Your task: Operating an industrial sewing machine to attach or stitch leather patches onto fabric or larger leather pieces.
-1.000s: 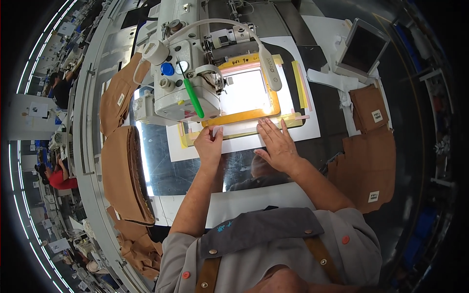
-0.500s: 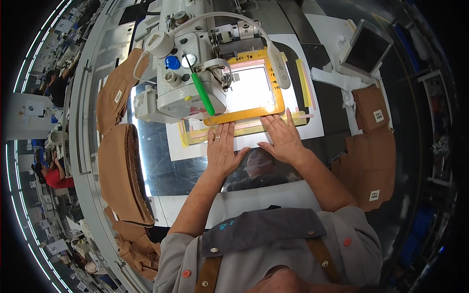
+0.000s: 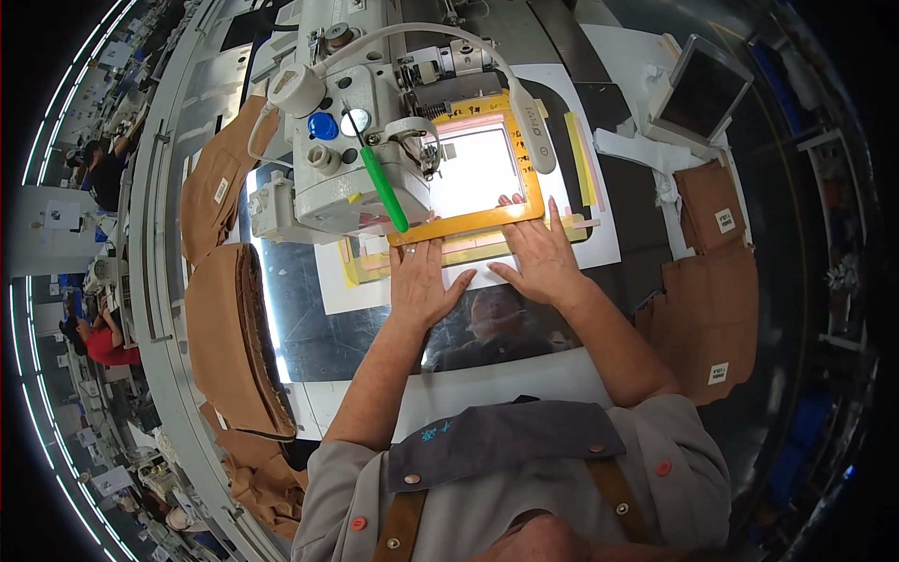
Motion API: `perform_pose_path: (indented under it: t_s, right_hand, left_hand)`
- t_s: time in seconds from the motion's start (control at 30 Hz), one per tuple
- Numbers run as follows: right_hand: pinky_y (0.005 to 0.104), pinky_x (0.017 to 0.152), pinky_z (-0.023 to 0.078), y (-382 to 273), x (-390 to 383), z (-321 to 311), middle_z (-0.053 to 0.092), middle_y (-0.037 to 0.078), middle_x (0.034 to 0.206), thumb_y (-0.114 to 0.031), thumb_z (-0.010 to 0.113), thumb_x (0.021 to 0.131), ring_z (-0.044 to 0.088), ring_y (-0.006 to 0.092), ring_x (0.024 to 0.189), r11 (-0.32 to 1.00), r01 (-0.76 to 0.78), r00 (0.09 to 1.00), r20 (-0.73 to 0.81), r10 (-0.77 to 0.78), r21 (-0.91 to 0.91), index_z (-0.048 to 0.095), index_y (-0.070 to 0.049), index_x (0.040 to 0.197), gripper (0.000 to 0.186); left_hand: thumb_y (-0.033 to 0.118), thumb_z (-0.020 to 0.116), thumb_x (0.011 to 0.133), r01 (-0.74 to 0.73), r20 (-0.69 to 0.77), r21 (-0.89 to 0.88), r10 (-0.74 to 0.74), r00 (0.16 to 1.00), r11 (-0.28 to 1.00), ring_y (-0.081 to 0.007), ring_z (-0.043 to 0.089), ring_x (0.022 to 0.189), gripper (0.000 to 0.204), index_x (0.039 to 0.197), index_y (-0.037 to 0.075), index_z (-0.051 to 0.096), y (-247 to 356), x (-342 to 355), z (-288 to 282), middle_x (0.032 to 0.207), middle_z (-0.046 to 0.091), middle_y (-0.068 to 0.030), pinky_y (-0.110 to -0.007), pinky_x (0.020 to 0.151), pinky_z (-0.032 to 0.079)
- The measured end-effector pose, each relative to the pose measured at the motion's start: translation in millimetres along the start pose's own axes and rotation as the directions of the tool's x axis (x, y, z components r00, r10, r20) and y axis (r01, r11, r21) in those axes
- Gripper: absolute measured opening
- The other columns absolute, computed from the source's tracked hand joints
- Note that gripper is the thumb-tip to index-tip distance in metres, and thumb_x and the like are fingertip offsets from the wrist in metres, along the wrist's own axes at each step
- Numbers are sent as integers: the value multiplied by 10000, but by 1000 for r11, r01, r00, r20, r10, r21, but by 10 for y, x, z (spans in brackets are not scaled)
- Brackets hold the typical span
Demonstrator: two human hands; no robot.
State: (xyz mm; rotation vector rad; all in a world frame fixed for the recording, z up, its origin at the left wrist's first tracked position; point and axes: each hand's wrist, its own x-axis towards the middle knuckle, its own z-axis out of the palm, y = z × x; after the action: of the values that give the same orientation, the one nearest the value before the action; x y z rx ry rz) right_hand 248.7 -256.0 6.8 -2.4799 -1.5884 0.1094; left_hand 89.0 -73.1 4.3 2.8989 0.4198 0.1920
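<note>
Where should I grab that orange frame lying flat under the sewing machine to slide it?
Probably the orange frame by its near bar, coming from the person's side. The sewing machine covers its far left part, while the near bar lies flat and bare on the table. The left hand and right hand already rest flat along that edge.

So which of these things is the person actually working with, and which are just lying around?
In use:
left hand and right hand, flat on the yellow template frame
sewing machine over the frame

Lying about:
stack of brown fabric pieces to the left
brown cut pieces to the right
tablet screen
</note>
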Motion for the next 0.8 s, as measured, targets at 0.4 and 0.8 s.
perform_pose_path:
  t_s: [0.4, 0.8]
  right_hand:
    - [649, 1239, 11, -93, 99, -53, 248, 150, 1682, -620, 488, 982, 212, 265, 1564, 992, -105, 993, 50, 109, -69, 258, 6, 1602, 911]
    - [684, 1212, 91, -139, -56, -48, 387, 251, 1577, -543, 561, 973, 190, 418, 1548, 967, -231, 972, -68, 224, -105, 457, 27, 1485, 773]
  left_hand:
    - [664, 510, 935, 86, -42, 41, -85, 996, 995, -352, 345, 1485, 909, 1523, -20, 401, 24, -11, -58, 1584, 408, -195, -595, 1212, 134]
    - [658, 482, 945, 289, 6, 8, -289, 957, 957, -301, 302, 1523, 900, 1548, -2, 375, -22, -268, -131, 1609, 376, -174, -604, 1256, 86]
